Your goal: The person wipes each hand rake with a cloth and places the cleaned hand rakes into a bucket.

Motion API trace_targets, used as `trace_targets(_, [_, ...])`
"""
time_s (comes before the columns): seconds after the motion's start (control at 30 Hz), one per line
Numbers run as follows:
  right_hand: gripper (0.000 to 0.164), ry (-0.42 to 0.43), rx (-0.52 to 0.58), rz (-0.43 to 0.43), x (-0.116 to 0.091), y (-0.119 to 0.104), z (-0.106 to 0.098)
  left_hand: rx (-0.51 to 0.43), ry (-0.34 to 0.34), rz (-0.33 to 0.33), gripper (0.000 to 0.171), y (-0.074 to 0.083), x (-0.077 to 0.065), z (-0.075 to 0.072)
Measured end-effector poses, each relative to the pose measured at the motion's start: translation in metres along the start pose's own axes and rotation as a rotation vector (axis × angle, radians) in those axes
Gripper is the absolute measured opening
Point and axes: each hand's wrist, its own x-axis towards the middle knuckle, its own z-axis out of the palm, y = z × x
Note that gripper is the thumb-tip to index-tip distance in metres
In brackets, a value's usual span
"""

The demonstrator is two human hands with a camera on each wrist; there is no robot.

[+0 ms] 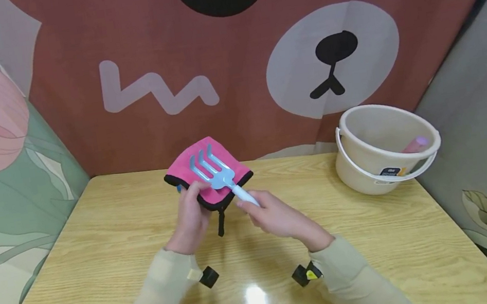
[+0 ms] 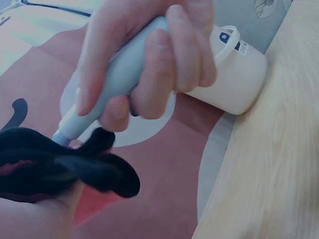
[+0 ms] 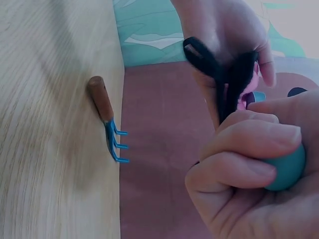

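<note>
My left hand (image 1: 192,216) holds a pink cloth (image 1: 230,159) with black edging and a black loop (image 1: 221,223). A light blue hand fork (image 1: 223,176) lies across the cloth, its three tines pointing up and away. The left thumb rests near the base of the tines, while the other left fingers are hidden under the cloth. My right hand (image 1: 276,215) grips the fork's handle (image 2: 127,69) with curled fingers, and its rounded end shows in the right wrist view. Both hands are raised above the table.
A small rake (image 3: 101,99) with a wooden handle and blue tines lies on the table, mostly hidden behind the cloth in the head view. At the back right stands a beige bucket (image 1: 358,172) with a pink, purple-tipped object (image 1: 416,144) inside. Printed fabric (image 1: 166,137) hangs behind the table.
</note>
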Motion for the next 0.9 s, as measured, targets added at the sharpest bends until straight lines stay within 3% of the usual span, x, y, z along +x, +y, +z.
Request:
trace_targets(0.2, [0.031,-0.033,-0.025,-0.001,-0.004,0.004,0.000,0.069,-0.006,0.074,0.057,0.009,0.007,-0.011])
trace_targets(0.57, [0.029,-0.062,-0.027,0.028,-0.010,0.010,0.000,0.180,0.049,0.083,0.049,0.020,0.008,-0.017])
trace_targets(0.9, [0.028,-0.046,-0.064,0.048,-0.013,0.012,-0.004,0.189,0.051,0.106,0.044,0.019,0.007,-0.014])
